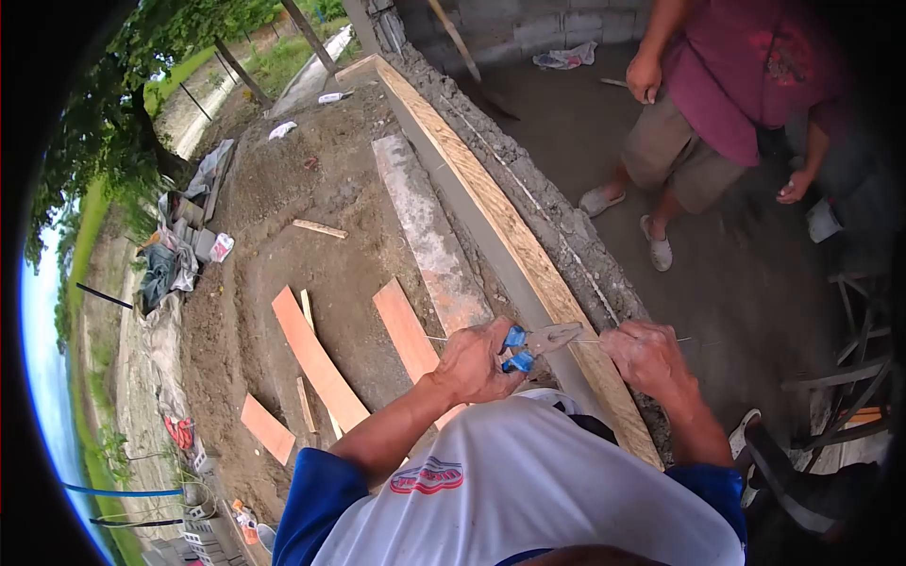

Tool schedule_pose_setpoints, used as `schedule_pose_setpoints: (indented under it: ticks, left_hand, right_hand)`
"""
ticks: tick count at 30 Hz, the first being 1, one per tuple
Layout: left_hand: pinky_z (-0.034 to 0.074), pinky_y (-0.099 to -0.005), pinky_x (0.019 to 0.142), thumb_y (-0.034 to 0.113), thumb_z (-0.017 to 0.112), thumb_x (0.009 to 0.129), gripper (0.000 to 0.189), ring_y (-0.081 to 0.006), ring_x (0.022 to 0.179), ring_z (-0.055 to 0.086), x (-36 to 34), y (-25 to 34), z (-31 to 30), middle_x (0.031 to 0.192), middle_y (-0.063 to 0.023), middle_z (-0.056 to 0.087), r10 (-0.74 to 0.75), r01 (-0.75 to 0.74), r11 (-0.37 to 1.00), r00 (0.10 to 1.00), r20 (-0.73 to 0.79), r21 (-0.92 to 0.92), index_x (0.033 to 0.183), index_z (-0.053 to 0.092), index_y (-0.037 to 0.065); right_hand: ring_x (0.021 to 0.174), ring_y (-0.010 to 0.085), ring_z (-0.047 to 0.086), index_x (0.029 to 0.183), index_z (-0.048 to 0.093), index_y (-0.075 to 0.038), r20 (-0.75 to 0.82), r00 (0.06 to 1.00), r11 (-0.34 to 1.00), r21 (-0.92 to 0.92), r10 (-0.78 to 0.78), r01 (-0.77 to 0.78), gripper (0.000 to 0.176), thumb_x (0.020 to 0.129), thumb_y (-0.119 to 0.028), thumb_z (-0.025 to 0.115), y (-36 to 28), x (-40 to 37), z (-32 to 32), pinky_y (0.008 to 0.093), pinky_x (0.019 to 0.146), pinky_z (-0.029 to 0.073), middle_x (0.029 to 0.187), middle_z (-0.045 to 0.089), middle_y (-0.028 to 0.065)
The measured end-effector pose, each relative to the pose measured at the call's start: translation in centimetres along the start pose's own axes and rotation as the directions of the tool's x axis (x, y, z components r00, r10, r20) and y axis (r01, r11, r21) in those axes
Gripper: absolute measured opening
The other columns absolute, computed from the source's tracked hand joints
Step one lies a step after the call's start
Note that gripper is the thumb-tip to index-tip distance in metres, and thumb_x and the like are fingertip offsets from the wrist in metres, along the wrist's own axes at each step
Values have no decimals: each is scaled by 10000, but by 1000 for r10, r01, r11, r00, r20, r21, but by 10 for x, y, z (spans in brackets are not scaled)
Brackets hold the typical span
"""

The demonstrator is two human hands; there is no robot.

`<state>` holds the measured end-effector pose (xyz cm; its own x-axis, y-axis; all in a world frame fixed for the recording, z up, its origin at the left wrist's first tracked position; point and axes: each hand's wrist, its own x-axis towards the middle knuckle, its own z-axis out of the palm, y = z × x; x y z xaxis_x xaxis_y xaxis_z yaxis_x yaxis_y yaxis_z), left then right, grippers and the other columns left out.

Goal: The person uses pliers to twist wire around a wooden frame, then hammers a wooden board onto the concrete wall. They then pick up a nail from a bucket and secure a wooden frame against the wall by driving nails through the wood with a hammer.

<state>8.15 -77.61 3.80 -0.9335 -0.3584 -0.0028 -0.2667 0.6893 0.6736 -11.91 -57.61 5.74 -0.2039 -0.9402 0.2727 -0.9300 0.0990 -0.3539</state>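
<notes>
Blue-handled pliers (545, 343) are gripped in my left hand (475, 362), with their metal jaws pointing right toward my other hand. A thin wire (590, 341) runs from the jaws to my right hand (647, 357), whose fingers are closed on it, and its end sticks out on the far side. Both hands are above a long wooden board (514, 236) that lies along a rough concrete wall (538, 193). The plier jaws appear closed; what they touch at the tip is too small to tell.
A person (746, 85) stands on the dark floor at upper right. Reddish planks (316, 354) lie on the soil at left, beside a concrete strip (425, 226). A metal frame (854, 377) is at far right, with a dark shoe and leg near it.
</notes>
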Motion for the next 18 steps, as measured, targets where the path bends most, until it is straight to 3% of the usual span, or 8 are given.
schedule_pose_setpoints:
  ticks: [4, 7, 11, 14, 18]
  left_hand:
    - [490, -441, 671, 265, 743, 688, 340, -382, 696, 604, 10, -75, -61, 753, -157, 607, -309, 307, 951, 946, -95, -35, 895, 560, 66]
    - [485, -430, 659, 278, 755, 676, 341, -370, 683, 595, 30, -114, -100, 728, -136, 593, -334, 337, 942, 929, -161, -11, 862, 561, 70]
    - [490, -382, 654, 257, 782, 667, 360, -295, 647, 602, 73, -173, -172, 708, -114, 615, -454, 462, 886, 850, -265, -35, 897, 586, 62]
    - [483, -346, 650, 216, 795, 663, 349, -208, 619, 566, 120, -223, -236, 699, -91, 614, -433, 453, 891, 822, -371, -35, 901, 596, 56]
    - [458, -313, 637, 195, 791, 673, 313, -145, 635, 499, 206, -297, -334, 697, -51, 569, -211, 259, 966, 810, -546, 12, 864, 595, 42]
  right_hand:
    - [688, 341, 608, 821, 614, -87, 85, 989, 986, 128, -119, 108, 34, 805, -71, 589, 34, 97, 35, 450, 581, 497, 706, 573, 116]
    - [691, 349, 610, 804, 598, -80, 137, 976, 985, 66, -168, 160, 39, 802, -48, 577, 43, 175, 45, 452, 585, 498, 708, 578, 120]
    - [697, 346, 606, 860, 638, -40, -41, 980, 977, 80, -193, 196, 75, 853, -114, 650, 74, 278, 65, 438, 591, 490, 738, 607, 130]
    - [706, 359, 604, 848, 627, -17, -160, 965, 975, 57, -206, 217, 100, 873, -112, 641, 81, 378, 69, 440, 607, 483, 748, 612, 143]
    - [737, 377, 607, 871, 625, -25, -236, 951, 979, -19, -200, 202, 118, 889, -142, 621, 95, 522, 75, 447, 653, 485, 779, 629, 158]
